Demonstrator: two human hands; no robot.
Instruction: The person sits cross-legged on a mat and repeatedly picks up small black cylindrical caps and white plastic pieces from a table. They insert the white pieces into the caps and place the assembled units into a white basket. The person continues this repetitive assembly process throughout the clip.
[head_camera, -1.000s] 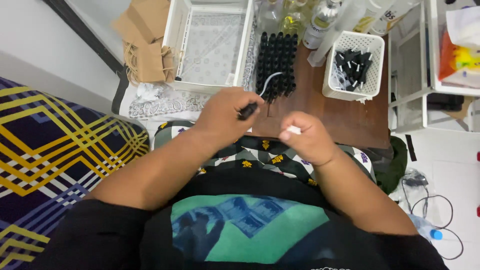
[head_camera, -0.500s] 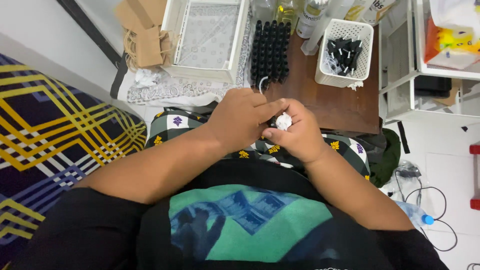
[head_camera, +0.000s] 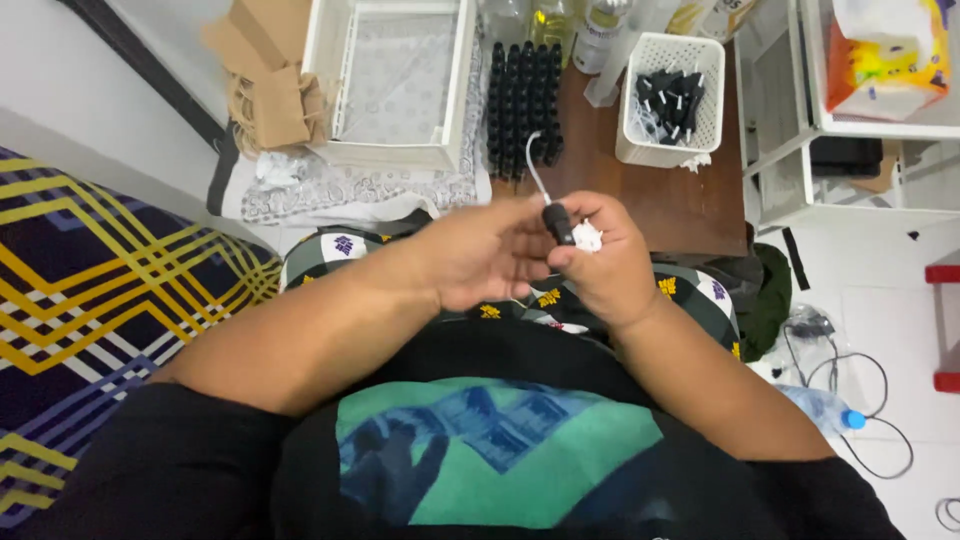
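Your left hand (head_camera: 480, 262) and right hand (head_camera: 600, 265) meet over your lap — fingers pinching a black dropper cap (head_camera: 558, 222) with its curved white tube, the right one also clutching white tissue (head_camera: 587, 236), near the table (head_camera: 680, 200).

Black dropper cap (head_camera: 557, 222), white basket (head_camera: 668, 98), yellow-striped navy blanket (head_camera: 90, 290)

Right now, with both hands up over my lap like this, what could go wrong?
The small black cap with the thin white tube is pinched only at the fingertips of the left hand and right hand; it could slip into the lap. The white tissue bit may drop too. A reach forward might topple the rows of black bottles.
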